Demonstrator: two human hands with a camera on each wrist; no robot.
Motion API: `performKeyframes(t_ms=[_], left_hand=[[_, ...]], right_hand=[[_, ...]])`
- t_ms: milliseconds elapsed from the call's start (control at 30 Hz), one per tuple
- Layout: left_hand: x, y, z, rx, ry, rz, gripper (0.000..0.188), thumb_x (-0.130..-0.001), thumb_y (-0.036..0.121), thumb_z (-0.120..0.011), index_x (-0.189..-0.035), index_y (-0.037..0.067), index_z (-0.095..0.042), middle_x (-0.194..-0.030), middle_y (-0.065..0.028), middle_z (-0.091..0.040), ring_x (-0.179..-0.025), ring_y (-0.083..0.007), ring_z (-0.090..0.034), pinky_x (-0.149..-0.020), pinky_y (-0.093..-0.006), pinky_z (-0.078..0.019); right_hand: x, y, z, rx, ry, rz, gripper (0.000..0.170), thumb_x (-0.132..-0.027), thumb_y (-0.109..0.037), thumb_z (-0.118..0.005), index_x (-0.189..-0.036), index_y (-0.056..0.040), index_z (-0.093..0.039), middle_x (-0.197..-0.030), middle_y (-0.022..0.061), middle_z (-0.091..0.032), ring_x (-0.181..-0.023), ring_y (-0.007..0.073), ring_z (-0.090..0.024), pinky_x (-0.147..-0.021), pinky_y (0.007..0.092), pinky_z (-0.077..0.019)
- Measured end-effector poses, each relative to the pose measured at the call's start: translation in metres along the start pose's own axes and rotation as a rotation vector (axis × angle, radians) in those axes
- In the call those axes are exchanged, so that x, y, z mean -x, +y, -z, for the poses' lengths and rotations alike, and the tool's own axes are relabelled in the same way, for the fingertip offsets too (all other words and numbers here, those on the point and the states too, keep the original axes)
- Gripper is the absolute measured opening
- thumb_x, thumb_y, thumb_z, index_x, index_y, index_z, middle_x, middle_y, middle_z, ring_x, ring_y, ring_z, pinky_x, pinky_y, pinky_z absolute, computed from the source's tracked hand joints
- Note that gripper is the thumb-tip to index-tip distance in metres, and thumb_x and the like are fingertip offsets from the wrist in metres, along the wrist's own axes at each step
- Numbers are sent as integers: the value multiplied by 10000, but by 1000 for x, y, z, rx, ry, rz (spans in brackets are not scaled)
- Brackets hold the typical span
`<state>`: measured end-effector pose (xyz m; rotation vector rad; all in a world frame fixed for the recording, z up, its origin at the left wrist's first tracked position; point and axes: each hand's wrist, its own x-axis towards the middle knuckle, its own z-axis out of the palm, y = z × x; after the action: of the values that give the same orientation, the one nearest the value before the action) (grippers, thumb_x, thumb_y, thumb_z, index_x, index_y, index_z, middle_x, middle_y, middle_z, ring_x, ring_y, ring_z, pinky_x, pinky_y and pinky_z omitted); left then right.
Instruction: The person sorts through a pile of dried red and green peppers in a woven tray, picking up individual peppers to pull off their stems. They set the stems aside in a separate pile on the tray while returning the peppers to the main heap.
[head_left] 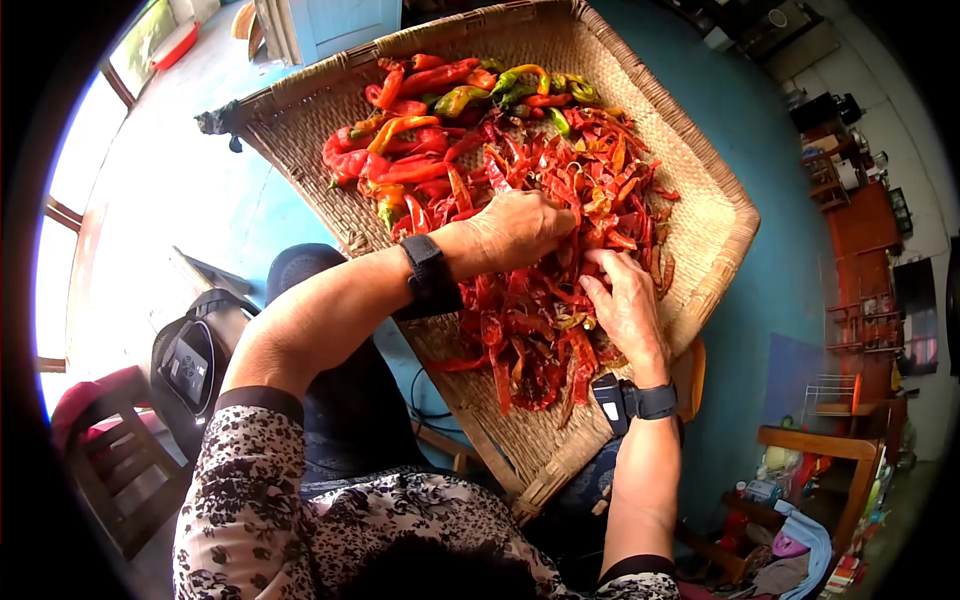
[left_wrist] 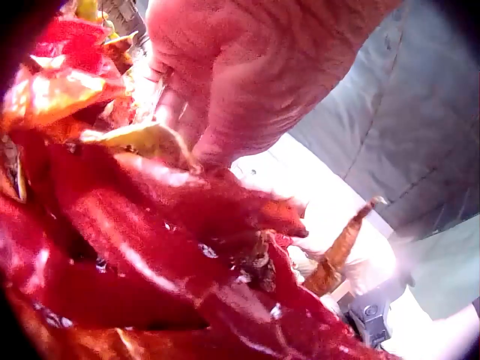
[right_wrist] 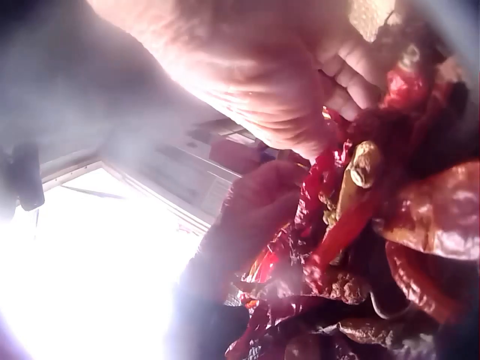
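Note:
Dried red chili peppers [head_left: 535, 330] lie heaped across the middle and near side of a woven basket tray [head_left: 690, 190]. My left hand [head_left: 520, 230] reaches over the heap, fingers curled down into it and gripping chilies; the fingertips are hidden among them. In the left wrist view, glossy red chilies [left_wrist: 127, 217] lie right below that hand. My right hand [head_left: 630, 305] is at the heap's right side, its thumb and bent fingers holding dried chilies. The right wrist view shows its curled fingers [right_wrist: 352, 82] against shriveled chilies [right_wrist: 345, 225]. Fresher, plumper peppers [head_left: 410, 170] fill the tray's far left part.
The tray has a raised rim and rests over the person's lap. A wooden chair [head_left: 130, 470] stands at the left, beside a dark bag [head_left: 195, 360]. Another chair [head_left: 820, 445] holding clothes and packets is at the lower right. Blue floor [head_left: 790, 270] stretches beyond the tray.

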<state>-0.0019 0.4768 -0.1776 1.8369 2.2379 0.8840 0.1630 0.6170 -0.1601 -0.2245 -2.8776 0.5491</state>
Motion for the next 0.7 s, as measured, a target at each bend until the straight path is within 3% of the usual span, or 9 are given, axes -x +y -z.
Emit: performKeyframes(t_ms=[33,100,200,233,300,433,533,700], left_hand=[[0,-1,1,0,1,0,90,-819,140,-615,-872,67,-614,-823,-118,-638,-777,-333,-632,-663,-422,-522],[0,-3,6,151,170,-49,86,-830,124,-610,-879,52,-612,-808,-118,-649,-750,-319,-648,-650,-412,-523],[0,-1,18,183,258,58,92,-843,113,-611,-890,34,-601,-797,-125,-648,-734,-295,-651,-646,-385,-522],[1,6,29,241,213,132,108,-853,98,-616,-913,14,-584,-786,-125,-651,-749,-250,-658,-671,-355,-522],[0,3,27,336,246,131,114,-859,94,-616,-926,10,-579,-791,-122,-652,-757,-228,-656,-684,-343,-521],[1,1,21,482,241,122,132,-868,80,-614,-962,-2,-572,-827,-111,-660,-793,-188,-653,-714,-323,-522],[-2,3,15,490,229,101,148,-867,83,-614,-980,-4,-576,-832,-113,-656,-789,-198,-652,-713,-328,-519],[-3,9,15,440,236,73,159,-866,102,-627,-969,-14,-593,-824,-129,-650,-769,-212,-647,-699,-344,-515]], right_hand=[[0,1,0,-52,10,-24,272,-829,-94,-656,-1084,-10,-614,-992,169,-638,-955,343,-599,-825,407,-486],[1,-1,-2,-112,66,-65,151,-776,-47,-684,-918,-6,-656,-929,132,-652,-935,327,-598,-811,401,-482],[3,-1,-2,-89,148,8,101,-769,-19,-670,-868,-9,-654,-889,119,-651,-882,305,-610,-772,377,-488],[3,-2,-1,-86,150,10,101,-769,-19,-670,-868,-9,-654,-889,119,-651,-882,305,-610,-772,377,-488],[3,-4,0,-249,283,-62,73,-759,19,-647,-824,-14,-649,-859,110,-647,-817,279,-622,-723,350,-493],[7,9,-5,-396,305,-140,124,-803,-38,-654,-923,-11,-640,-896,122,-663,-803,247,-638,-712,354,-503],[5,7,-9,-317,166,-129,342,-853,-253,-681,-1073,2,-617,-1024,181,-663,-893,302,-638,-775,395,-505],[-4,-8,-13,8,110,-41,298,-826,-240,-688,-979,10,-630,-960,196,-634,-925,366,-591,-785,439,-482]])
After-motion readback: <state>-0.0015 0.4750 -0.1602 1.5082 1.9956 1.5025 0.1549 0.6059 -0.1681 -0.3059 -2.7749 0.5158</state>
